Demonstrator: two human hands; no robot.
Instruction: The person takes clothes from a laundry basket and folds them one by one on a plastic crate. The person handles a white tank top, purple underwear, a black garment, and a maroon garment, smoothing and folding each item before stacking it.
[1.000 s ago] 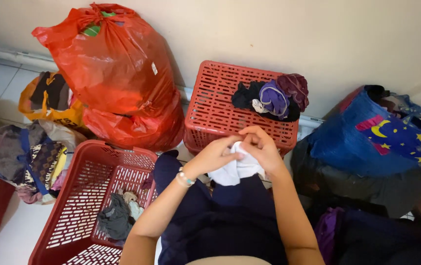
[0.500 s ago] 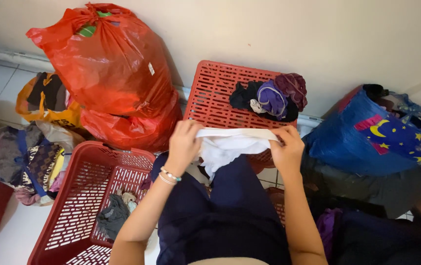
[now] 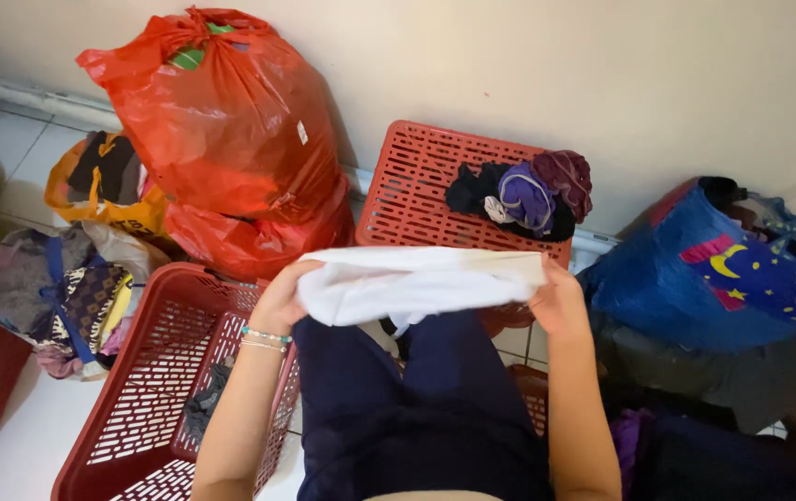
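Observation:
A white cloth (image 3: pixel 416 283) is stretched wide between my two hands, above my dark trousers (image 3: pixel 416 408). My left hand (image 3: pixel 285 299) grips its left end; beaded bracelets circle that wrist. My right hand (image 3: pixel 557 299) grips the right end. Just behind the cloth stands an upturned red plastic basket (image 3: pixel 416 190) with a small pile of dark and purple rolled garments (image 3: pixel 528 195) on top.
A red laundry basket (image 3: pixel 152 371) with a few dark clothes lies at my left. Big red plastic bags (image 3: pixel 222 139) lean on the wall. A yellow bag (image 3: pixel 106 186), patterned bags (image 3: pixel 59 292) at left, a blue patterned bag (image 3: pixel 722 278) at right.
My hands were bunched together on the crumpled white cloth; they have moved apart sideways and pulled it out wide and flat.

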